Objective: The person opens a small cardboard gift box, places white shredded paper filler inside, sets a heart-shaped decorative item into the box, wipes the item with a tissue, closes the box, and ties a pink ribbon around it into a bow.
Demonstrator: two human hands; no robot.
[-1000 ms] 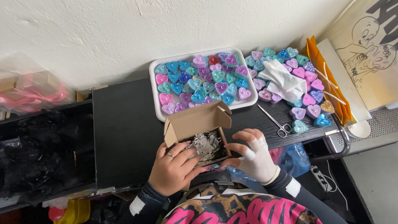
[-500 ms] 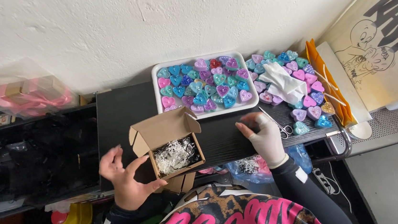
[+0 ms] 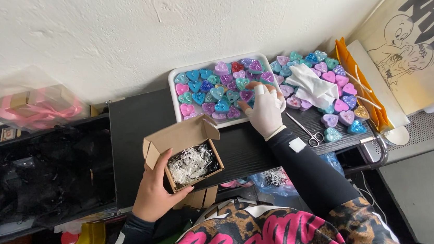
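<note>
Left hand (image 3: pixel 155 193): bare, fingers wrapped round the near side of a small brown cardboard box (image 3: pixel 184 152), lid flaps up, filled with white and black shredded paper, held over the black worktop (image 3: pixel 133 124). Right hand (image 3: pixel 265 110): white glove, fingers curled down onto glossy heart-shaped pieces in a white tray (image 3: pixel 174 81); whether it grips one cannot be told. Beyond: loose hearts (image 3: pixel 339 108) in pink, purple and teal, crumpled white tissue (image 3: pixel 313 85), metal scissors (image 3: pixel 307 132), black bin of shredded paper (image 3: pixel 38 169).

Only 1 view: head camera looking steeply down from above person's chest, facing black table (image 3: pixel 138 118) and white wall (image 3: pixel 167 27), sitting near, framing both forearms, no shared overlap.
</note>
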